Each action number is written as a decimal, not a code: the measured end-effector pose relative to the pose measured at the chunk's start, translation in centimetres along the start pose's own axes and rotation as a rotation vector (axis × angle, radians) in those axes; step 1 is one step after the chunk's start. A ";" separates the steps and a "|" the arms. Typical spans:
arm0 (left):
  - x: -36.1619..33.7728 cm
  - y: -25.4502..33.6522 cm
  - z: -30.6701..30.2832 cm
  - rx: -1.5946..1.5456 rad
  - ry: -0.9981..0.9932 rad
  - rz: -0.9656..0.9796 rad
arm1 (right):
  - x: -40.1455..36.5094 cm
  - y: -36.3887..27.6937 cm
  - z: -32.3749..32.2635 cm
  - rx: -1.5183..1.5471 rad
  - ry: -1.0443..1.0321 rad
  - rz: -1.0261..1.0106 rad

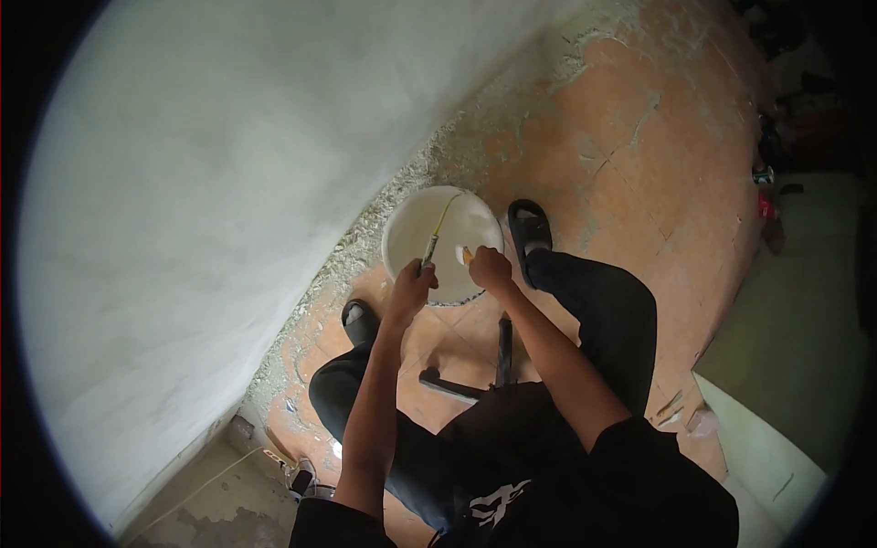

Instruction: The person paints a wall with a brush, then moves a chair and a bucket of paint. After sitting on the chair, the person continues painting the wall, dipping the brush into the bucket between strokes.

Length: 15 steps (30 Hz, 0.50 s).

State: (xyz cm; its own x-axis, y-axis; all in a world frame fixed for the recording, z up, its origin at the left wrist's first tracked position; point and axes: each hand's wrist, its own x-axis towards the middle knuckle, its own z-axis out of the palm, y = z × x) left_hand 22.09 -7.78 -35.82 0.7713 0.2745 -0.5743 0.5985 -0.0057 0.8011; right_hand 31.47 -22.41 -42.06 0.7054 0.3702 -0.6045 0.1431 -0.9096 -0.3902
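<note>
A broad pale plastered wall rises beyond and to the left of both grips. The reddish tiled floor, strewn with plaster crumbs, spreads beneath and to the right of them. A round white plastic bucket stands on the floor directly under the grips, between two black sandals. The left hand is closed around a thin yellowish stick-like tool, which slants away from the grip into the bucket. The right hand, just beside it over the bucket's near rim, pinches a small orange-yellow piece.
</note>
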 end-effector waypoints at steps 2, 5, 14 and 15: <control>-0.5 0.4 -0.3 0.032 0.058 0.005 | 0.6 0.7 1.8 0.007 0.035 0.034; -0.4 -0.7 -0.8 0.006 0.087 0.056 | 0.7 0.3 2.8 -0.023 0.067 0.020; 0.8 -1.1 -2.2 0.001 0.252 -0.011 | 4.0 -0.4 7.3 -0.142 0.011 -0.043; 1.0 -0.9 -2.3 -0.002 0.254 -0.010 | 4.3 -0.3 7.7 -0.145 0.011 -0.044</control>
State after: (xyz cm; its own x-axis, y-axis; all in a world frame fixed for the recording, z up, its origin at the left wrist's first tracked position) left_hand 21.84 -5.29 -36.72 0.6859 0.5070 -0.5219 0.6054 0.0003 0.7959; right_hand 29.13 -19.06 -49.87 0.7038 0.4091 -0.5808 0.2722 -0.9104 -0.3115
